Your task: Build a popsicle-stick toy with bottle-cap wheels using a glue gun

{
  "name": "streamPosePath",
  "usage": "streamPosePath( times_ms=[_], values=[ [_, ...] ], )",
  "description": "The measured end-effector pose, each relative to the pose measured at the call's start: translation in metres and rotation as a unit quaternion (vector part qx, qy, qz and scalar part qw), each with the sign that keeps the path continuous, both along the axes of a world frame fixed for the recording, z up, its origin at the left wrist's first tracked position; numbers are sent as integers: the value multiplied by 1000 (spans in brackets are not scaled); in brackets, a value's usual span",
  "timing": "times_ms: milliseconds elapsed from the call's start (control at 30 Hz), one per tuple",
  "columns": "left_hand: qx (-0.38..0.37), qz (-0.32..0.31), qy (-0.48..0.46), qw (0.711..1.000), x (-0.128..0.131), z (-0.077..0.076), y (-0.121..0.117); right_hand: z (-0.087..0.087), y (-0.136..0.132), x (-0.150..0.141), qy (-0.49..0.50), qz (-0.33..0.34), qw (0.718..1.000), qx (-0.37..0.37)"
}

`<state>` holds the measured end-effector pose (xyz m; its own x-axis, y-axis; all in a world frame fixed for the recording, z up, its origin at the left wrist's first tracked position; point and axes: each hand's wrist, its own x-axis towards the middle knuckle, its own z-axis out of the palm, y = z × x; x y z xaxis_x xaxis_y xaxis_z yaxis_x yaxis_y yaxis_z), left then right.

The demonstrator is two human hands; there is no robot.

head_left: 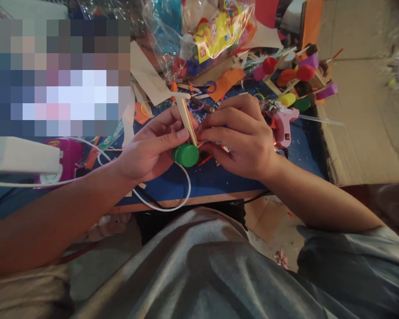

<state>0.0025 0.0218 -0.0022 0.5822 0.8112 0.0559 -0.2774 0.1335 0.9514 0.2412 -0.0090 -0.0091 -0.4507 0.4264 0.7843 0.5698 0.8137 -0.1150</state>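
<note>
Between thumb and fingers, my left hand (153, 146) grips a small frame of wooden craft sticks (187, 119). A green bottle cap (189, 155) sits at the frame's near end, beside my left thumb. Another thin stick, pale and rounded, lies across the far end of the frame. My right hand (244, 137) is closed, its fingertips pinched at the frame's right side near the cap. What exactly those fingertips hold is partly hidden. Just right of that hand lies a pink hot glue gun (283, 126), with a clear glue stick (322, 120) poking from its back.
Stick frames with coloured bottle caps (297, 75) stand behind the glue gun. A clear plastic bag (219, 35) of bottle caps is at the back. Cardboard (365, 115) lies right. A white cable (189, 186) loops over the blue table's front edge. A white plug adapter (29, 155) is left.
</note>
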Motion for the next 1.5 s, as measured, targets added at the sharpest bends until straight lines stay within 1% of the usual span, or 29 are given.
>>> streamPosePath(
  times_ms=[100,200,267,333,367,400,433,467,500,533,567,600,667,700,733,800,833,867,900,967,1033,1133,1267,1333,1400,1500],
  values=[
    [-22,-18,-39,999,2,0,0,0,1,1,-2,-10,1000,8],
    [-51,-45,-80,994,5,0,-2,2,-1,0,-2,-28,1000,1],
    [-29,-40,-77,996,5,-2,-3,5,-3,0,-3,-43,999,-2],
    [40,-5,-49,998,5,-6,-2,9,-3,1,-2,-64,998,-17],
    [97,22,-33,994,4,-8,0,11,-3,3,8,-71,997,-23],
    [166,48,-18,985,3,-10,2,12,-2,4,31,-77,996,-30],
    [246,71,-9,967,1,-12,4,11,-1,6,64,-82,994,-41],
    [332,84,-1,939,0,-13,6,9,1,8,108,-87,989,-55],
    [398,95,10,912,-1,-13,7,5,4,9,156,-90,981,-74],
    [437,107,26,893,-2,-13,8,1,7,10,196,-92,970,-108],
    [452,118,39,884,-2,-12,7,-3,9,10,225,-89,958,-150],
    [450,130,54,882,-3,-11,5,-8,11,9,242,-74,947,-198],
    [432,149,88,885,-3,-9,0,-12,13,5,254,-14,917,-307],
    [430,152,100,884,-3,-8,-2,-12,12,3,260,24,894,-363],
    [435,149,110,881,-3,-8,-3,-10,10,-1,271,59,865,-417],
    [456,136,112,873,-2,-8,-4,-2,5,-8,301,104,803,-504],
    [469,127,105,868,-2,-8,-4,2,2,-10,316,112,779,-530],
    [482,117,96,863,-1,-7,-3,6,0,-13,327,116,763,-546],
    [490,109,91,860,0,-7,-3,9,-1,-14,336,115,753,-554],
    [495,95,88,859,1,-4,-3,12,-1,-15,343,113,748,-556],
    [485,84,95,865,0,-2,-5,11,0,-14,347,115,751,-550],
    [440,81,100,889,-1,0,-8,10,1,-13,352,126,750,-545],
    [371,101,91,919,0,0,-11,9,1,-14,350,127,739,-561],
    [324,113,95,934,2,0,-11,9,1,-14,348,117,736,-569],
    [264,131,101,950,3,-2,-9,7,1,-14,341,102,739,-572],
    [172,161,99,967,5,-8,-3,5,0,-13,317,79,764,-557]
  ],
)
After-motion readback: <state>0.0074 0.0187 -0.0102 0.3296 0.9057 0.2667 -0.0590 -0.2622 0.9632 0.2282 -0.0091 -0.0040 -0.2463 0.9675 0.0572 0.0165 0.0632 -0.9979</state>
